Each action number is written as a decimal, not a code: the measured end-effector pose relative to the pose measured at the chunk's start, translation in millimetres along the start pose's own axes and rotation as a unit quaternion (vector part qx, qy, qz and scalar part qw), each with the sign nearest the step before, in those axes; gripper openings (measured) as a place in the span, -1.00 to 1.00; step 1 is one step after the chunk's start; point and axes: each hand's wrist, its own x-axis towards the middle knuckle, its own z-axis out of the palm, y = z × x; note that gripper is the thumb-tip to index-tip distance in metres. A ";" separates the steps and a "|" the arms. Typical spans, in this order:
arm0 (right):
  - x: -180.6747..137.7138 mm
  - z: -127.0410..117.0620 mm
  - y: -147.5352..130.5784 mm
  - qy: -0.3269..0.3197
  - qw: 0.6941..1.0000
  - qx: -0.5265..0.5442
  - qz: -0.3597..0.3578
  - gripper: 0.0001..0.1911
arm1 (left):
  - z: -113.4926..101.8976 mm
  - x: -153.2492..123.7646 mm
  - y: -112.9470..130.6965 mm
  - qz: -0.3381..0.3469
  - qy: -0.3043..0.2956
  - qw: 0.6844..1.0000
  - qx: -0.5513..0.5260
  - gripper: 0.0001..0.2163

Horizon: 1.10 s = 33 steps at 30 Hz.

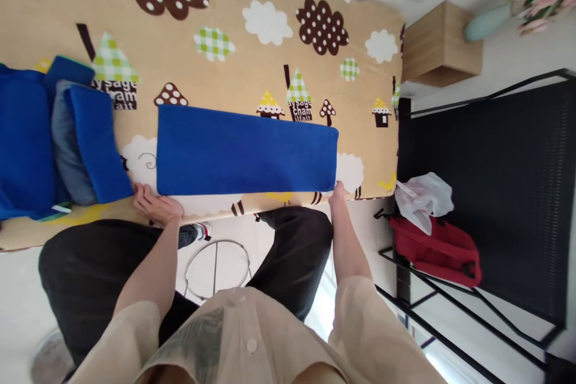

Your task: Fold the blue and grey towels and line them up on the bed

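A blue towel [247, 153], folded into a long flat strip, lies on the patterned bedsheet [225, 81] in front of me. My left hand [158, 206] rests at its near left corner, fingers apart and slightly bent on the sheet, beside the towel's edge. At the near right corner, my right hand [339, 192] has its fingers closed on the towel's edge; the fingertips are partly hidden. Further left lie more blue cloths [27, 138], bunched and overlapping, with a folded blue cloth [96, 138] on their right side.
A metal ring-shaped stool frame [218, 264] stands on the floor between my knees. On the right, a black chair [499, 192] holds a red bag [436, 249] and a white plastic bag [425, 198]. A wooden box [438, 45] and a vase [488, 23] with pink flowers are beyond the sheet's right end.
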 end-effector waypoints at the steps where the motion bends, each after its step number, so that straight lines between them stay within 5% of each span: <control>1: -3.0 2.1 -8.8 -0.001 0.999 0.035 0.030 -0.72 | -0.1 -0.2 -0.3 0.005 0.005 1.000 -0.008 -0.44; 5: -14.3 14.5 -30.2 0.013 0.974 0.194 0.117 -0.80 | 1.6 -1.0 -3.3 0.031 0.004 0.998 -0.057 -0.42; 8: -49.0 55.6 -18.3 0.003 0.925 0.323 0.199 -0.84 | 4.2 -0.8 -5.9 0.028 0.002 0.998 -0.058 -0.42; 11: -99.8 111.9 8.9 -0.056 0.894 0.318 0.309 -0.86 | 7.3 -0.5 -8.4 0.012 0.007 1.000 -0.022 -0.48; 14: -129.6 146.1 25.0 -0.139 0.892 0.289 0.319 -0.89 | 10.0 -1.1 -10.5 0.013 0.017 1.000 0.007 -0.49; 17: -124.0 152.8 22.8 -0.168 0.892 0.271 0.322 -0.83 | 11.8 -1.7 -10.4 0.031 0.031 0.999 0.025 -0.50; 22: -100.1 151.6 11.1 -0.104 0.865 0.358 0.337 -0.72 | 8.0 0.8 -4.4 0.027 0.034 0.999 0.020 -0.50; 26: -96.3 156.0 10.1 -0.053 0.847 0.434 0.302 -0.70 | -13.9 6.0 4.3 -0.050 0.016 0.999 -0.001 -0.47; 29: -91.8 156.0 14.7 -0.049 0.846 0.441 0.295 -0.72 | -35.4 11.8 29.7 -0.083 -0.006 0.997 -0.006 -0.45; 33: -84.3 148.0 24.2 -0.075 0.837 0.444 0.312 -0.82 | -34.4 30.0 121.2 0.114 -0.144 0.982 -0.041 -0.57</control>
